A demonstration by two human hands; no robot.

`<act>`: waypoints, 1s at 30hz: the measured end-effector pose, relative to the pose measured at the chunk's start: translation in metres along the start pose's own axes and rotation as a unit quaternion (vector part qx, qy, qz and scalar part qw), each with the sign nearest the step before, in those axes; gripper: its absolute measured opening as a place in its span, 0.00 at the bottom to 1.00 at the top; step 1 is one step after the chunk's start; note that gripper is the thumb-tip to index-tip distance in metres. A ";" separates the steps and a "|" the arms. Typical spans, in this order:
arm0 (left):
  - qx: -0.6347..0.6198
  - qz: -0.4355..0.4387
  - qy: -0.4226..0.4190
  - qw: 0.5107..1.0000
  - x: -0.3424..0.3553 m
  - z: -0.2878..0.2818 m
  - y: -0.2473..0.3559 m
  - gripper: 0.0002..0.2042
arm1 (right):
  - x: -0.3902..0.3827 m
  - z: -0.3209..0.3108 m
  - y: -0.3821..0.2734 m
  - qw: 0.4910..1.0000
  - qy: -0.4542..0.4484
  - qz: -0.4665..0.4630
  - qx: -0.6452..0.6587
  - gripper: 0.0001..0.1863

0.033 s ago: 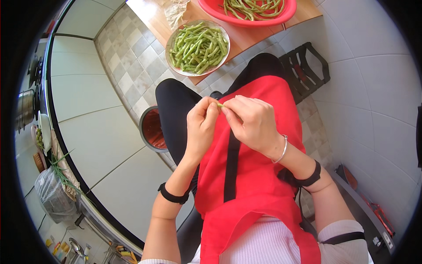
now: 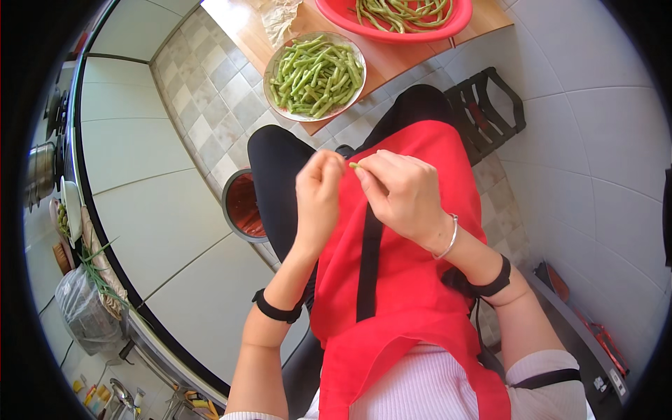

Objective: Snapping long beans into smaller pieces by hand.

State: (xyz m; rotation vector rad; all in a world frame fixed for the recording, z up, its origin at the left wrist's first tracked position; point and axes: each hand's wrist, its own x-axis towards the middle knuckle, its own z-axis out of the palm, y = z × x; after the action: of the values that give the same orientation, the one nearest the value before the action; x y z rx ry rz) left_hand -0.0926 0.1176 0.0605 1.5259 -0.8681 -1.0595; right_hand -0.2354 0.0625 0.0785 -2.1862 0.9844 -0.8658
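Observation:
Over my lap, which is covered by a red apron [image 2: 413, 280], my left hand [image 2: 318, 192] and my right hand [image 2: 400, 194] meet fingertip to fingertip. A short piece of green bean [image 2: 353, 165] is pinched between them, and only its tip shows. Ahead of my knees a glass plate [image 2: 276, 59] piled with trimmed green beans [image 2: 318, 73] sits on the edge of a low wooden table [image 2: 392, 63]. Behind it a red basin [image 2: 392, 31] holds longer beans.
A round bin with a red inside [image 2: 241, 206] stands on the tiled floor by my left leg. A black plastic stool [image 2: 493, 112] is to the right of my knee. A counter along the left edge carries pots, greens and a plastic bag [image 2: 84, 311].

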 end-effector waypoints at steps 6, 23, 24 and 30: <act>0.065 0.060 0.068 0.994 0.061 -0.021 -0.016 0.12 | 0.000 -0.012 0.013 0.992 0.047 0.082 0.084 0.04; 0.336 0.235 0.050 0.911 0.110 -0.020 0.005 0.10 | -0.010 -0.017 0.017 0.989 0.001 0.116 0.091 0.06; 0.260 0.200 -0.023 0.944 0.092 -0.015 0.008 0.09 | -0.010 -0.016 0.018 0.989 0.002 0.116 0.091 0.06; 0.147 0.080 -0.191 0.967 0.022 -0.014 0.013 0.06 | -0.009 -0.009 0.019 0.989 -0.044 0.115 0.081 0.07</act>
State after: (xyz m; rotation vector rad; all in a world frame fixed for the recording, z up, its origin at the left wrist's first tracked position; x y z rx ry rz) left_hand -0.0716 0.0991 0.0700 1.4816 -1.4468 -1.1631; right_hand -0.2551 0.0570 0.0676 -1.9126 1.0602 -0.7098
